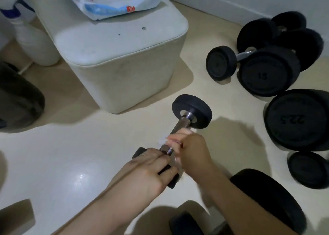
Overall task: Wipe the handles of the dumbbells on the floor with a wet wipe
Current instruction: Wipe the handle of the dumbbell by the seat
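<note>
A small black dumbbell point(193, 111) with a knurled steel handle point(179, 126) lies on the cream floor in the middle of the view. My left hand point(151, 170) grips its near black end and steadies it. My right hand point(191, 149) is wrapped round the middle of the handle with a white wet wipe point(162, 142) pressed against the metal; a bit of the wipe sticks out to the left of my fingers. The near weight is mostly hidden under my left hand.
Several more black dumbbells stand at the right, among them one marked 15 point(267, 74) and one marked 22.5 point(297, 119). A pale padded stool point(121, 56) with a wipe packet point(114, 1) on it stands behind. Another dumbbell point(263, 199) lies at the bottom right.
</note>
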Available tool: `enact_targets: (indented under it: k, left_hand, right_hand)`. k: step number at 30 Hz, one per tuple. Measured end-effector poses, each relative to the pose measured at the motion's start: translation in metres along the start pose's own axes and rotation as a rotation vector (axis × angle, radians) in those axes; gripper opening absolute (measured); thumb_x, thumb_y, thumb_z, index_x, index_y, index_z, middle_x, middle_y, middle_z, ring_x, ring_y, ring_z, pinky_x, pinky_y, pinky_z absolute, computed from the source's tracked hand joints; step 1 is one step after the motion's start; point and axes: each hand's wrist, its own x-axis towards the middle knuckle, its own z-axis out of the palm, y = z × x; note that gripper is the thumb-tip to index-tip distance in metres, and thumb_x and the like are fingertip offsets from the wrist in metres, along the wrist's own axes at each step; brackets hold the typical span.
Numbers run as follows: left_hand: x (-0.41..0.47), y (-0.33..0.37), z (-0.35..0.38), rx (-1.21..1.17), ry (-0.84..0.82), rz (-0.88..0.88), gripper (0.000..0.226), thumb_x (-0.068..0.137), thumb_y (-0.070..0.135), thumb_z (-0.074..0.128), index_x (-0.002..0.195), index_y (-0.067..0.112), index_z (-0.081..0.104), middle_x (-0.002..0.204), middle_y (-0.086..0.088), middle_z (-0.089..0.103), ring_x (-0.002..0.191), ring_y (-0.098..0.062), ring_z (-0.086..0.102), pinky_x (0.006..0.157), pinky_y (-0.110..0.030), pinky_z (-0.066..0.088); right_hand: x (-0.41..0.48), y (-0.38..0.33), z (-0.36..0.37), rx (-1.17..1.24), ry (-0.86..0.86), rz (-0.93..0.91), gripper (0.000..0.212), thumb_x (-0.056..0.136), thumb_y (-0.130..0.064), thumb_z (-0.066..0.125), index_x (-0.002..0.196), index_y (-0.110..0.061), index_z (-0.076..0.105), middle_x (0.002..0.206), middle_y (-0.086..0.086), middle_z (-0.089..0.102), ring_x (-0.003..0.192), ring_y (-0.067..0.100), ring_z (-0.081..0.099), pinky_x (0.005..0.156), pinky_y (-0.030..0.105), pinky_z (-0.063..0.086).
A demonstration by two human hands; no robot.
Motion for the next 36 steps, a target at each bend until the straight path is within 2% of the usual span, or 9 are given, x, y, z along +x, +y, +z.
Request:
enact_targets:
  k: [4,9,12,17,21,25,27,31,36]
  left_hand:
    - [-0.009,0.003,0.004,0.020,0.127,0.049,0.027,0.094,0.023,0.042,0.105,0.022,0.067,0.109,0.000,0.062,0.110,-0.016,0.047,0.093,-0.023,0.038]
    - [-0.017,-0.001,0.011,0.135,0.237,0.160,0.033,0.089,0.026,0.046,0.112,0.020,0.068,0.116,-0.002,0.050,0.103,-0.023,0.048,0.069,-0.027,0.048]
    - [-0.020,-0.001,0.011,0.111,0.265,0.171,0.031,0.098,0.028,0.041,0.110,0.018,0.068,0.115,0.000,0.051,0.102,-0.021,0.050,0.072,-0.019,0.037]
    - [-0.020,-0.001,0.020,0.096,0.301,0.202,0.034,0.099,0.025,0.039,0.105,0.016,0.071,0.114,0.002,0.052,0.102,-0.021,0.050,0.074,-0.018,0.031]
    - [-0.020,0.007,0.027,0.040,0.295,0.243,0.031,0.097,0.020,0.043,0.106,0.017,0.072,0.114,0.006,0.059,0.106,-0.015,0.051,0.080,-0.016,0.038]
    - [-0.021,0.012,0.033,0.037,0.270,0.262,0.024,0.085,0.010,0.061,0.105,0.019,0.070,0.112,0.007,0.062,0.103,-0.013,0.054,0.066,-0.024,0.052]
    - [-0.020,0.013,0.034,0.044,0.240,0.263,0.028,0.081,0.008,0.067,0.106,0.020,0.069,0.113,0.009,0.061,0.103,-0.013,0.056,0.063,-0.026,0.052]
    - [-0.022,0.016,0.037,0.084,0.199,0.315,0.027,0.080,0.008,0.065,0.105,0.016,0.071,0.114,0.004,0.065,0.101,-0.018,0.059,0.065,-0.026,0.053]
    - [-0.020,0.018,0.041,0.064,0.176,0.349,0.025,0.079,0.013,0.069,0.104,0.015,0.072,0.115,0.003,0.065,0.100,-0.019,0.061,0.072,-0.028,0.053]
  right_hand:
    - [0.011,-0.001,-0.013,-0.099,0.175,0.193,0.017,0.074,0.002,0.065,0.069,-0.013,0.071,0.069,0.006,0.062,0.064,0.021,0.058,0.059,0.021,0.038]
    - [-0.007,-0.005,-0.002,-0.174,-0.023,-0.032,0.021,0.087,-0.003,0.054,0.069,-0.006,0.065,0.079,0.010,0.060,0.064,0.017,0.059,0.060,0.024,0.046]
    - [0.020,0.007,-0.023,-0.288,0.213,0.040,0.011,0.079,-0.006,0.063,0.073,-0.011,0.070,0.073,0.004,0.058,0.063,0.022,0.058,0.055,0.025,0.041]
    - [-0.014,-0.014,-0.005,-0.191,-0.112,-0.139,0.014,0.075,-0.006,0.063,0.063,-0.011,0.070,0.069,-0.006,0.058,0.064,0.012,0.057,0.061,0.025,0.047]
    - [0.022,-0.004,-0.038,-0.377,0.173,-0.097,0.027,0.057,0.003,0.073,0.045,-0.015,0.057,0.049,-0.004,0.054,0.049,0.017,0.054,0.045,0.021,0.034]
    - [-0.014,-0.025,-0.015,-0.344,-0.180,-0.072,0.039,0.076,-0.008,0.056,0.045,-0.022,0.037,0.047,-0.003,0.039,0.051,0.016,0.038,0.049,0.027,0.026]
    - [-0.014,-0.016,-0.019,-0.339,-0.305,-0.048,0.030,0.078,-0.012,0.056,0.050,-0.019,0.049,0.054,-0.006,0.050,0.055,0.016,0.044,0.051,0.030,0.035]
    - [0.022,0.010,-0.043,-0.437,0.008,0.219,0.019,0.087,-0.018,0.051,0.073,-0.009,0.060,0.086,0.002,0.072,0.079,0.025,0.065,0.061,0.031,0.050]
    - [-0.021,-0.016,-0.024,-0.287,-0.319,0.096,0.028,0.083,-0.012,0.053,0.056,-0.016,0.049,0.053,-0.001,0.051,0.055,0.017,0.045,0.053,0.033,0.037]
